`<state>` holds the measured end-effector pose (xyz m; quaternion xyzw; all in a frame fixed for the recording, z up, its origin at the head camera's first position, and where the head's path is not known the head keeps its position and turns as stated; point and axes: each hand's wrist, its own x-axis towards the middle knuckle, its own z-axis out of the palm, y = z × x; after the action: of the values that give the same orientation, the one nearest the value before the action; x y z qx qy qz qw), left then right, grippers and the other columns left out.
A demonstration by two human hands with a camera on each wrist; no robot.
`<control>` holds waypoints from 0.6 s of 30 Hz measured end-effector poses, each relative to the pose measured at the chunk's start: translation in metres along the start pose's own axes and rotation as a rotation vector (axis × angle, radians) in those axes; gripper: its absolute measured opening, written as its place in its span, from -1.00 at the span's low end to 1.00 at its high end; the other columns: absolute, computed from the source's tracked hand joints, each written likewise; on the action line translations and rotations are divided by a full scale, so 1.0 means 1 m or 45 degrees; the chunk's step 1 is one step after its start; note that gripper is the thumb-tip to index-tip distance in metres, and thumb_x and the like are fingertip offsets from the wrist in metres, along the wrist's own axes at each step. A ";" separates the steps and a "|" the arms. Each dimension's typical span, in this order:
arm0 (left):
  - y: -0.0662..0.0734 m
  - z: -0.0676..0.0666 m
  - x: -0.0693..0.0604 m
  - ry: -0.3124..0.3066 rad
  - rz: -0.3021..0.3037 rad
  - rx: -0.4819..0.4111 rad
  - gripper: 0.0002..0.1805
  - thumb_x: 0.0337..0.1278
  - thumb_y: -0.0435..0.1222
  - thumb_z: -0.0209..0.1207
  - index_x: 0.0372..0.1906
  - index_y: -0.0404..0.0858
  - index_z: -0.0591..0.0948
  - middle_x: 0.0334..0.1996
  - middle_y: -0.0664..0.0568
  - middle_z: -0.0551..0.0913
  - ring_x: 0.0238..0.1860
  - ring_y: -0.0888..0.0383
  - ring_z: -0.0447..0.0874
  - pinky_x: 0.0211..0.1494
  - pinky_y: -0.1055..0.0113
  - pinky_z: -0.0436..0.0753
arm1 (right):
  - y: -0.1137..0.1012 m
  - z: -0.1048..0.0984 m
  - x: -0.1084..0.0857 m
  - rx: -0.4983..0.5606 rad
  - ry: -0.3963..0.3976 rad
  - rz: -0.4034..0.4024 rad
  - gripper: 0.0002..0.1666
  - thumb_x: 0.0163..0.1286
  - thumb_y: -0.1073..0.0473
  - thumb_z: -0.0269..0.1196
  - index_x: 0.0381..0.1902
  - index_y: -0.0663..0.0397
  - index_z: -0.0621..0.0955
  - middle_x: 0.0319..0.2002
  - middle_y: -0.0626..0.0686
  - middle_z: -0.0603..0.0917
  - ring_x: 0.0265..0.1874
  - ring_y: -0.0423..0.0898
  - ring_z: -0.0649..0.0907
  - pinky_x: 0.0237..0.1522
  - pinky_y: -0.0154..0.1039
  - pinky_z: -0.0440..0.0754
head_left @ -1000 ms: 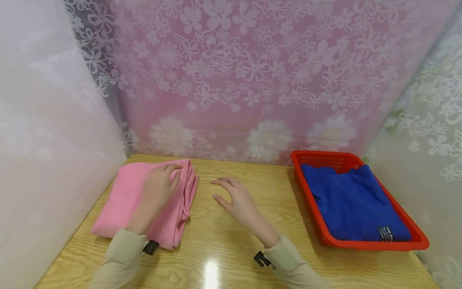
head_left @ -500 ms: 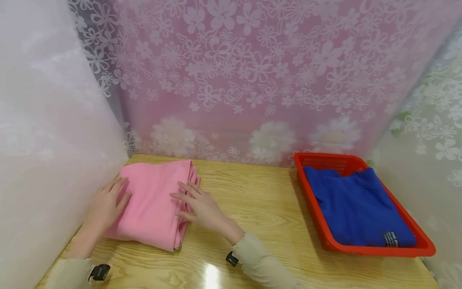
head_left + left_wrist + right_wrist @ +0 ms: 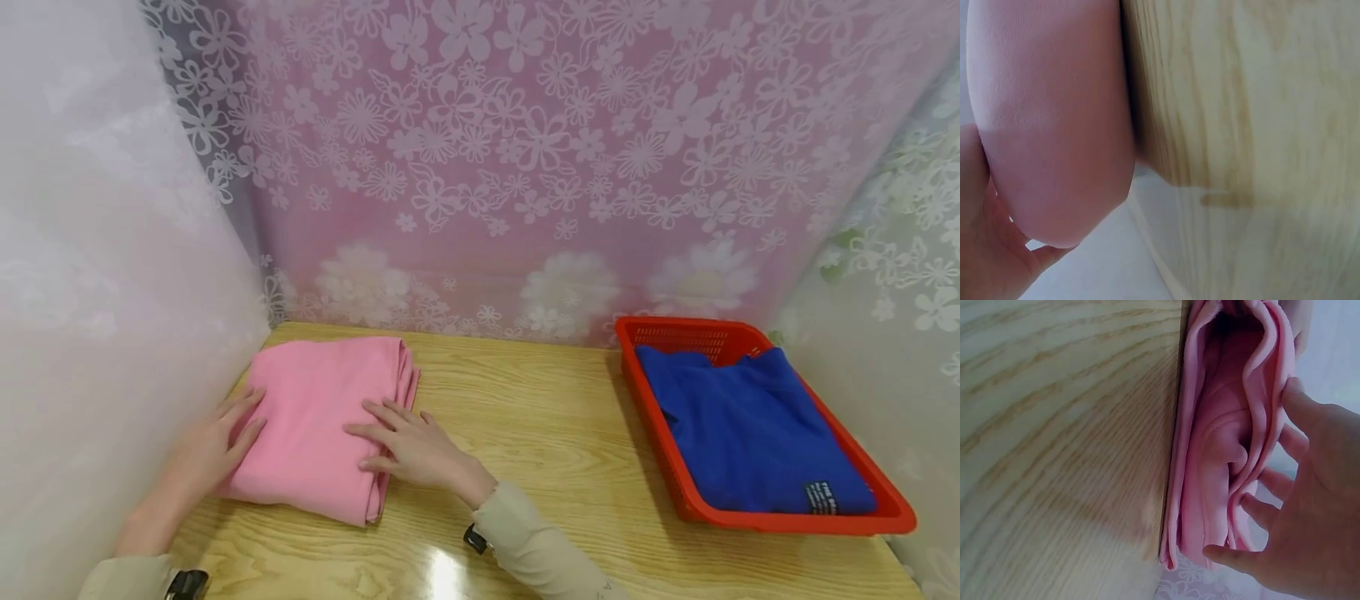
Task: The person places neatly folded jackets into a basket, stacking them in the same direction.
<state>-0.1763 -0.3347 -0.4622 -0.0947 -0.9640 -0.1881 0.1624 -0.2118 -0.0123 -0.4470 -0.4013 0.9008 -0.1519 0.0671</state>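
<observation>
A folded pink garment (image 3: 315,417) lies flat on the left part of the wooden table. My left hand (image 3: 206,450) rests at its left edge, fingers spread and fairly straight. On the opposite side my right hand (image 3: 412,442) lays its spread fingertips over the layered right edge. In the right wrist view, the stacked folds of the pink garment (image 3: 1216,437) show side-on, with the fingers of my right hand (image 3: 1310,506) along them. The left wrist view has the rounded side of the pink garment (image 3: 1054,112) beside part of my left hand (image 3: 991,250).
A red plastic basket (image 3: 660,467) stands on the right of the wooden table (image 3: 525,417). Inside it is a folded blue garment (image 3: 750,433) with a dark printed label. Floral curtains (image 3: 480,167) enclose the back and both sides.
My left hand has moved left, from above the pink garment to its left edge. The right hand has come left from over the bare table onto the garment's right edge.
</observation>
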 end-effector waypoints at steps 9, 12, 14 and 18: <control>0.005 0.003 -0.001 0.001 -0.020 0.003 -0.42 0.50 -0.08 0.10 0.43 -0.31 0.43 0.33 -0.42 0.44 0.26 -0.48 0.41 0.22 -0.38 0.39 | -0.002 0.001 -0.005 -0.050 -0.010 0.044 -0.36 0.58 -0.32 -0.04 0.55 -0.54 0.25 0.63 -0.18 0.03 0.60 -0.03 0.06 0.41 0.37 0.21; 0.007 0.004 -0.002 -0.003 -0.024 0.002 -0.44 0.50 -0.08 0.10 0.41 -0.31 0.45 0.32 -0.41 0.46 0.25 -0.47 0.43 0.21 -0.38 0.40 | -0.001 0.001 -0.008 -0.070 0.002 0.043 -0.37 0.57 -0.31 -0.02 0.55 -0.53 0.27 0.62 -0.17 0.05 0.59 -0.03 0.09 0.41 0.36 0.22; 0.010 0.006 -0.002 0.001 -0.014 -0.002 -0.45 0.49 -0.10 0.12 0.39 -0.33 0.47 0.30 -0.42 0.47 0.24 -0.48 0.44 0.21 -0.38 0.41 | 0.001 0.000 -0.010 -0.071 0.008 0.043 -0.37 0.57 -0.30 0.00 0.54 -0.52 0.28 0.62 -0.17 0.06 0.59 -0.03 0.10 0.41 0.37 0.21; 0.017 0.009 0.000 0.012 0.001 -0.004 -0.46 0.46 -0.13 0.15 0.38 -0.33 0.48 0.29 -0.41 0.49 0.22 -0.48 0.47 0.21 -0.36 0.44 | 0.007 0.000 -0.017 -0.080 0.035 0.038 -0.37 0.56 -0.30 0.03 0.53 -0.51 0.30 0.61 -0.17 0.08 0.58 -0.03 0.15 0.40 0.38 0.22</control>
<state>-0.1746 -0.3154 -0.4639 -0.0944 -0.9629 -0.1898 0.1667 -0.2053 0.0042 -0.4491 -0.3876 0.9118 -0.1280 0.0444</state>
